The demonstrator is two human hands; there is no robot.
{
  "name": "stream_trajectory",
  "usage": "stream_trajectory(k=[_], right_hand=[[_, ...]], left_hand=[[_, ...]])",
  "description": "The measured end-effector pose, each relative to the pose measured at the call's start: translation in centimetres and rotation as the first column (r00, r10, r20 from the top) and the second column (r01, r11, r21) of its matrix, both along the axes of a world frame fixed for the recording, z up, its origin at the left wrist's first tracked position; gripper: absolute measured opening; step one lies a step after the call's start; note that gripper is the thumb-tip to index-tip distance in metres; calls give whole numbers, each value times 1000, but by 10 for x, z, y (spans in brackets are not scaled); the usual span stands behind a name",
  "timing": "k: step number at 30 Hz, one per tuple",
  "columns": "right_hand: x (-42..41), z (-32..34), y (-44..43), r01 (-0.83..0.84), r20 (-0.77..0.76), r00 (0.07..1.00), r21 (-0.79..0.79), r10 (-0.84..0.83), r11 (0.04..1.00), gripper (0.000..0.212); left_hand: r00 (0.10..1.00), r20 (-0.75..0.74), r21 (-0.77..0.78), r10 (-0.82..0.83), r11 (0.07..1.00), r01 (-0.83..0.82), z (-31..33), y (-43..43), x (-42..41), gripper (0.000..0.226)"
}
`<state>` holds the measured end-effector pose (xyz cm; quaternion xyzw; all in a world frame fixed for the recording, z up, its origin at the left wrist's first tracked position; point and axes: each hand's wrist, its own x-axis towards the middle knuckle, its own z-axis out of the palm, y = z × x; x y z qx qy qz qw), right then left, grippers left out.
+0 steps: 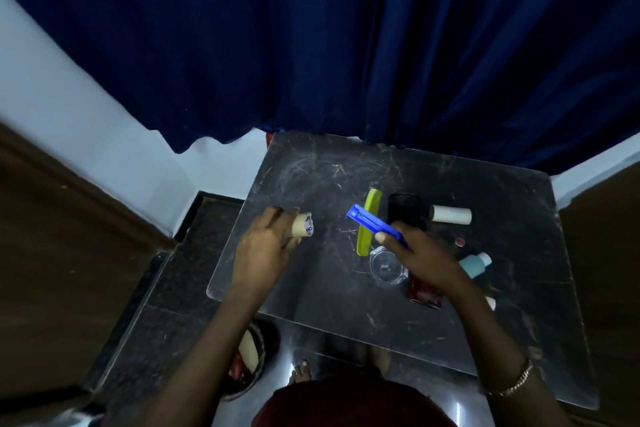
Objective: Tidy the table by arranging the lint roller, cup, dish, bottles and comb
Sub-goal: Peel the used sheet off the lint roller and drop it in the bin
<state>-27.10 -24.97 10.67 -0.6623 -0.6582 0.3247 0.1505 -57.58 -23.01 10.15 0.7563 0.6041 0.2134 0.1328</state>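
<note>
Her right hand [420, 258] grips the blue lint roller handle [375, 225], fingers clenched round it above the worktop's [311, 166] middle, its long axis slanting toward the far left corner. Her left hand [265, 246] clasps a beige roll [301, 224] near the left edge, its end pointing right.

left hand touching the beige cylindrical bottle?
Touching. Head view shows the left hand wrapped around the beige cylindrical bottle, fingers over its body, only the labelled end showing.
</note>
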Motion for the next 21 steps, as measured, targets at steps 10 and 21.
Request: stream_trajectory(k=[10,21], right_hand=[[-92,-51,-16,-50,-602,791,-233,-104,971,33],[-211,-81,-51,-236,-651,752,-404,-97,884,20]], left_hand=[[658,581,-480,480,854,-200,-29,-65,-49,39],[412,588,-596,696,717,-361,-42,-151,-131,33]])
